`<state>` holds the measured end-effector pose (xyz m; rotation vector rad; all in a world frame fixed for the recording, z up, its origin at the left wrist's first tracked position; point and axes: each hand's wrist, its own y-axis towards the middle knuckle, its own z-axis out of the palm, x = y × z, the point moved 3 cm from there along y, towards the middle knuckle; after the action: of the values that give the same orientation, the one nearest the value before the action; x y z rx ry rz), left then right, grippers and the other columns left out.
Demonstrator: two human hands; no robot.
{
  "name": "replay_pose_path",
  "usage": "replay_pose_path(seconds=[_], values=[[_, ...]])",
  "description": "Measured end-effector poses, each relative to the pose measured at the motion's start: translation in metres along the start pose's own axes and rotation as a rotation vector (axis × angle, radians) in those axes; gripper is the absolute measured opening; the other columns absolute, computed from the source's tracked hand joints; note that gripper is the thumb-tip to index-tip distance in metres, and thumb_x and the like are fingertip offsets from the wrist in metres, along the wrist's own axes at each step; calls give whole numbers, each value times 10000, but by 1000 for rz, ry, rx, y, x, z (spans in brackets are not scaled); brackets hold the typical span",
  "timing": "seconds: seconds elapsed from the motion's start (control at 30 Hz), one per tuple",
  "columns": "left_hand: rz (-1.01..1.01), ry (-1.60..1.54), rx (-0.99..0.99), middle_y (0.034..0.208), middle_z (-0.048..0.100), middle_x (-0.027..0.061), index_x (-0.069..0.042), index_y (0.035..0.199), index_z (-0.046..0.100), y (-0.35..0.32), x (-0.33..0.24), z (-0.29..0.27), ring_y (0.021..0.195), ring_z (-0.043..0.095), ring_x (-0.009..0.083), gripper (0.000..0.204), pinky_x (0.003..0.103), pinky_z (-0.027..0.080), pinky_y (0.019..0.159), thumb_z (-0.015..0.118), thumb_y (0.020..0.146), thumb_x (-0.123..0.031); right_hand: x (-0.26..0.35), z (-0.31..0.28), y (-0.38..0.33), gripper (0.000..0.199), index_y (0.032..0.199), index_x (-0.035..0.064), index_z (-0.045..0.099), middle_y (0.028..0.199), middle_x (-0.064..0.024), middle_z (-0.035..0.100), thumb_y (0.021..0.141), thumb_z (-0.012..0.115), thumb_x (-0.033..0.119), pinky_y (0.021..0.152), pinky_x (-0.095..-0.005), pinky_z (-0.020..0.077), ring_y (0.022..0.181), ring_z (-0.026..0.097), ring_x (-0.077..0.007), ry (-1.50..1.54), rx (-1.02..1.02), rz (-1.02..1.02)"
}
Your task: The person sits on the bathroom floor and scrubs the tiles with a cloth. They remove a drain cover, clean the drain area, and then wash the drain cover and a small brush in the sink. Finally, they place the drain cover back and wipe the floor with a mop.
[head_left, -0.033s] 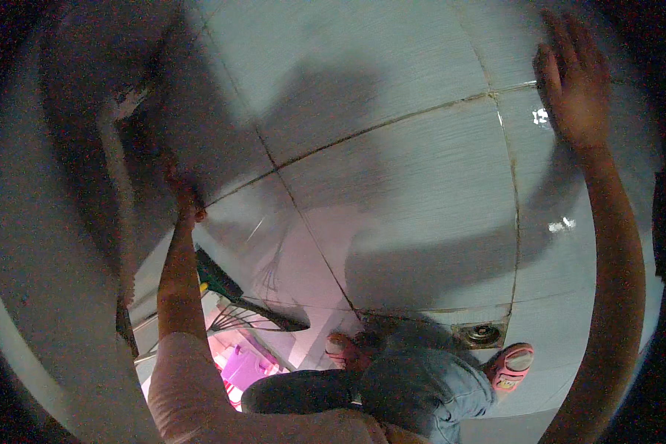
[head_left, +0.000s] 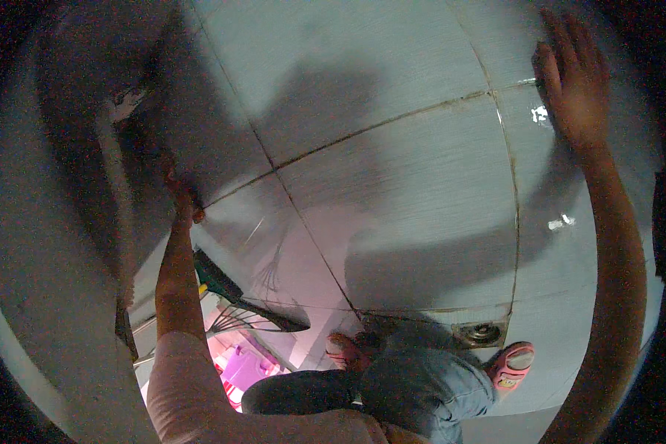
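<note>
My right hand (head_left: 576, 96) lies at the upper right with its fingers stretched out, resting against the pale tiled surface (head_left: 436, 170). At the left, my left hand (head_left: 179, 191) reaches into deep shadow beside a tile joint. Its fingers are too dark to make out, so whether it holds anything cannot be seen. A dark, broad shadow (head_left: 207, 126) surrounds that hand, and a small bright patch shows past it.
A round metal floor drain (head_left: 482, 334) sits low at right, near a foot in a pink sandal (head_left: 513, 366). Below my left forearm are a dark green and black brush-like thing (head_left: 218, 275), a wire rack (head_left: 233, 320) and a purple plastic container (head_left: 246, 368).
My left forearm and hand have shifted very slightly to the left. My right hand stays in the same place.
</note>
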<state>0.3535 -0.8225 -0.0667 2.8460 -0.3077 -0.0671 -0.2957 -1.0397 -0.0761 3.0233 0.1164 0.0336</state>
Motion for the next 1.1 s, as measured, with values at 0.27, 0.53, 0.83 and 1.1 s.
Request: replay_pose_path(seconds=[0.27, 0.53, 0.83, 1.1], values=[[74, -28, 33, 1160, 491, 114, -90, 1232, 413, -39, -3, -20, 1110, 440, 268, 427, 400, 333, 947, 458, 867, -308, 6, -12, 4, 506, 1288, 53, 361, 1356, -188, 302, 837, 460, 260, 1065, -441, 154, 1266, 248, -362, -58, 61, 57], [62, -181, -356, 1178, 478, 121, -78, 1230, 409, 81, -43, 27, 1132, 421, 273, 427, 406, 314, 966, 468, 865, -293, -25, 22, 7, 430, 1300, 165, 379, 1339, -137, 354, 887, 407, 283, 1012, -456, 244, 1228, 334, -308, 11, -215, -216], [-236, 84, 338, 1353, 328, 100, -199, 1309, 375, 70, -274, 42, 1239, 226, 379, 577, 544, 136, 1006, 533, 756, -248, -22, 27, -2, 442, 1303, 174, 376, 1348, -121, 347, 881, 407, 304, 1013, -484, 238, 1255, 300, -303, -36, -159, -148], [312, -353, 599, 1366, 317, -10, -243, 1228, 461, 8, -509, 18, 1253, 278, 255, 474, 662, 186, 923, 559, 765, -268, -22, 6, -15, 356, 1099, 74, 522, 1199, -144, 469, 768, 533, 202, 906, -522, 334, 1061, 464, -336, 275, 133, -106]])
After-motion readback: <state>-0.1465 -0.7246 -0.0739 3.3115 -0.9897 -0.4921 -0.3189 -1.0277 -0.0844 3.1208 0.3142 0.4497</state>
